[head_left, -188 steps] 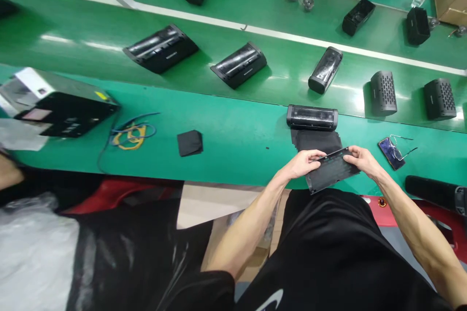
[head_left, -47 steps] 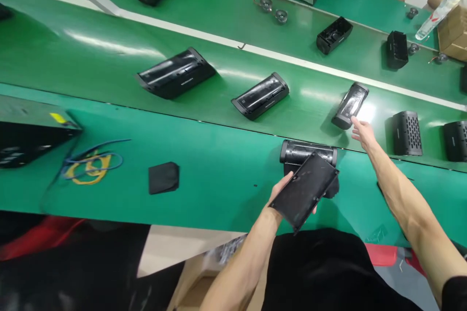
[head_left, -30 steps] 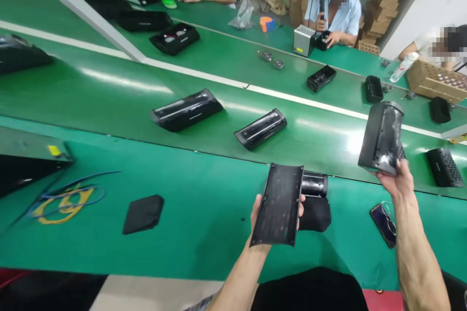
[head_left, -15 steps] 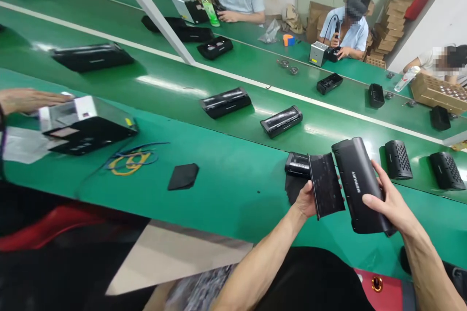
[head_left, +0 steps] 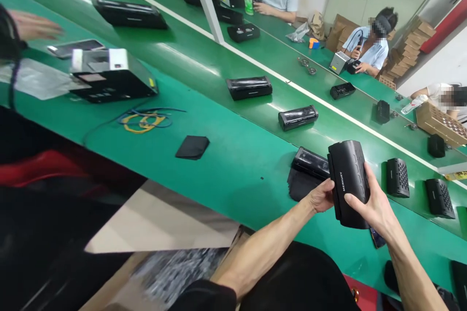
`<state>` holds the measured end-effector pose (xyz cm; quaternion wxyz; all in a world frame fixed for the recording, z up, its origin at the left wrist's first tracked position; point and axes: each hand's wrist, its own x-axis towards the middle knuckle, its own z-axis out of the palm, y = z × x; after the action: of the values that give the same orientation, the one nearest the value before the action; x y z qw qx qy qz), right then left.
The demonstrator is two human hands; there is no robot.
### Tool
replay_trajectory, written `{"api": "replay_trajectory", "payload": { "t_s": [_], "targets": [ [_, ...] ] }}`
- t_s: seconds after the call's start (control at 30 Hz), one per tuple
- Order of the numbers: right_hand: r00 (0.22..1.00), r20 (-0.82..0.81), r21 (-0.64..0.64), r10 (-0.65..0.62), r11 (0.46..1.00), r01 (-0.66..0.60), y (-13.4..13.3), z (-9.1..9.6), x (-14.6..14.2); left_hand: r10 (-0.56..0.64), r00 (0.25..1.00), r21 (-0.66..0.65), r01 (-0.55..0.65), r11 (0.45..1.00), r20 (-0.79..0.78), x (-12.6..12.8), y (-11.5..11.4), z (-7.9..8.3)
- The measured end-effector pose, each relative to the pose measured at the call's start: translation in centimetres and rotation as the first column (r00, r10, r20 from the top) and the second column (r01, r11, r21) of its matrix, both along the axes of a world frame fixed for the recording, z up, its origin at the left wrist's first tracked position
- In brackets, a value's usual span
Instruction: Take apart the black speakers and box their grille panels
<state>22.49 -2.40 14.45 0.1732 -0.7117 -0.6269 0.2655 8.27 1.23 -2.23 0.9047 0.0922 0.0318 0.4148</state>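
Observation:
A black speaker housing (head_left: pixel 352 170) with a white word on its side is held up over the green table. My right hand (head_left: pixel 377 204) wraps its right side, thumb across the front. At the housing's left edge, my left hand (head_left: pixel 323 195) closes on a curved black panel (head_left: pixel 332 189), which now shows only as a thin dark strip; the rest is hidden behind the housing. Just left of my hands, another black speaker (head_left: pixel 310 161) lies beside black sheets (head_left: pixel 299 185).
Black speakers (head_left: pixel 250 87) are spread along the green conveyor (head_left: pixel 204 73). On the table are black sheets (head_left: pixel 192 147), coiled cables (head_left: pixel 144 120), a boxy device (head_left: pixel 113 77) and a phone (head_left: pixel 76 48). Another person's hand (head_left: pixel 34 25) is at left; co-workers sit across the line.
The curved panel has gone from beside the housing to against and behind it, bringing my hands together. The housing has turned slightly. The other person's hand has left the boxy device; the view has shifted.

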Motion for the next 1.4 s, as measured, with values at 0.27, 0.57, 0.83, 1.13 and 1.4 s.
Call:
{"api": "replay_trajectory", "payload": {
  "t_s": [0.27,0.57,0.83,1.13,1.4],
  "targets": [
    [0.999,0.049,-0.05,0.003,0.999,0.0,-0.7,-0.6,0.3,-0.062,0.998,0.076,0.063,0.995,-0.016,-0.5,0.0,0.5],
    [0.997,-0.017,-0.145,-0.074,0.987,0.07,-1.5,0.3,1.5,-0.103,0.993,0.0,0.103,0.995,-0.054,0.9,0.3,-0.2],
    [0.997,-0.005,-0.097,-0.074,0.993,0.073,-1.3,-0.2,2.0,-0.131,0.989,0.037,0.134,0.99,-0.073,1.8,0.3,0.5],
    [0.976,-0.111,0.187,-0.187,0.961,0.205,-4.7,-3.3,2.0,0.098,0.973,-0.024,-0.105,0.994,-0.207,1.4,0.2,2.3],
    [0.915,-0.23,0.381,-0.332,0.834,0.398,-5.9,-5.9,1.9,0.069,0.926,0.057,-0.051,0.997,-0.371,-0.7,2.1,3.1]
  ]
}}
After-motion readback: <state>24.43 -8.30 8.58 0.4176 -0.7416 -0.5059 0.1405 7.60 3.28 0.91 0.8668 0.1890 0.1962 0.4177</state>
